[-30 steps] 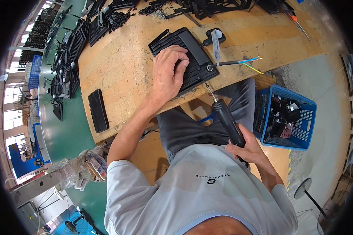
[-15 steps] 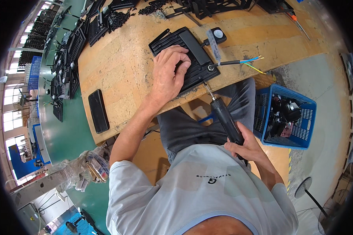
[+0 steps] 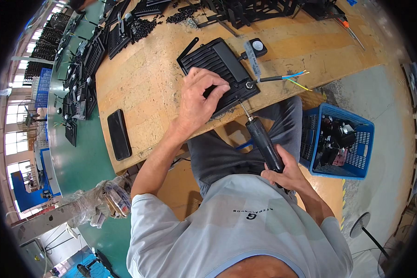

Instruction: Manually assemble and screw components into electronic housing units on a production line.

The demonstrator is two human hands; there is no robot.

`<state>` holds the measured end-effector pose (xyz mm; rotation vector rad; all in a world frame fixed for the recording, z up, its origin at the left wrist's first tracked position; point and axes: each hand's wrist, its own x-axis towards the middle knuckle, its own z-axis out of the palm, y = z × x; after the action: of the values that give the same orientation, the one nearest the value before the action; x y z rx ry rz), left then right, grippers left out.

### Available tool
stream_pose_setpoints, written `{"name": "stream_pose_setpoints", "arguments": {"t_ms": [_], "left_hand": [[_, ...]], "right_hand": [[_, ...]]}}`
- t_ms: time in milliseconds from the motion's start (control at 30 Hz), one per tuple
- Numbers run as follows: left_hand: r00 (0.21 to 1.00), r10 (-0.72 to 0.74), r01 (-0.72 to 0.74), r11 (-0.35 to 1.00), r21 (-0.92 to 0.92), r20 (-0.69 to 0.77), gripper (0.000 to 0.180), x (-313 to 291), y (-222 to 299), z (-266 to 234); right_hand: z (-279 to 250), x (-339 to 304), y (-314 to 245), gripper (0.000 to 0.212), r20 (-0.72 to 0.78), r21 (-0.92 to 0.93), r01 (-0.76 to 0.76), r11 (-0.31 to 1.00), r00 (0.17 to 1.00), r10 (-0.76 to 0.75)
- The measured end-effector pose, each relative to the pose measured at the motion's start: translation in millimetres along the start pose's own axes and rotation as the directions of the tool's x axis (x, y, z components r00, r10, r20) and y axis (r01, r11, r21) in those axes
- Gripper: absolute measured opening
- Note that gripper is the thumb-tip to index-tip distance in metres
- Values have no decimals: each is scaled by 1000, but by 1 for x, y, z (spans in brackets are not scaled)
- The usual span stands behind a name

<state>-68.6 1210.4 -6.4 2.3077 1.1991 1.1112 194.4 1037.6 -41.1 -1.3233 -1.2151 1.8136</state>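
Note:
A black finned floodlight [image 3: 227, 58] lies on the wooden table with its ribbed back upward. A small black sensor head [image 3: 258, 45] with a white dome juts from its far right side. Near its right corner a black cable [image 3: 271, 78] ends in bare blue, brown and yellow-green wires. My left hand [image 3: 200, 95] rests over the light's near-left part, thumb and fingertips pinched together; whatever lies between them is too small to make out. Held in my right hand [image 3: 289, 170] is a black electric screwdriver [image 3: 265, 144], its bit pointing at the light's near edge.
A dark phone [image 3: 119, 134] lies at the table's left. Piles of small black parts [image 3: 143, 28] and black brackets [image 3: 245, 13] cover the far side, with an orange-handled screwdriver [image 3: 347, 28] at far right. A blue crate [image 3: 363, 143] stands right; more floodlights [image 3: 81, 88] line the green bench.
My left thumb and index fingertip have closed together and shifted slightly right over the light. The electric screwdriver in my right hand has moved slightly left.

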Motion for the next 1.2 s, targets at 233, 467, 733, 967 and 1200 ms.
{"name": "stream_pose_setpoints", "arguments": {"t_ms": [233, 467, 733, 967, 1200], "left_hand": [[967, -172, 178, 984, -14, 187, 3, 7, 22, -4], [964, -177, 198, 976, -91, 200, 6, 3, 19, -4], [919, -313, 368, 899, -236, 241, 12, 0, 23, -7], [882, -387, 460, 832, -310, 270, 13, -4, 22, -10], [902, -395, 425, 881, -208, 174, 14, -6, 26, -4]], "right_hand": [[1, 5, -5, 60, -8, -52, 61, 997, 998, -61], [3, 7, -10, 60, 18, -63, 34, 997, 999, -33], [6, 9, -10, 63, 38, 16, 64, 998, 997, -65], [10, 10, -10, 61, 34, 56, 80, 995, 996, -82], [10, 10, -10, 61, 30, 71, 75, 995, 997, -78]]}}
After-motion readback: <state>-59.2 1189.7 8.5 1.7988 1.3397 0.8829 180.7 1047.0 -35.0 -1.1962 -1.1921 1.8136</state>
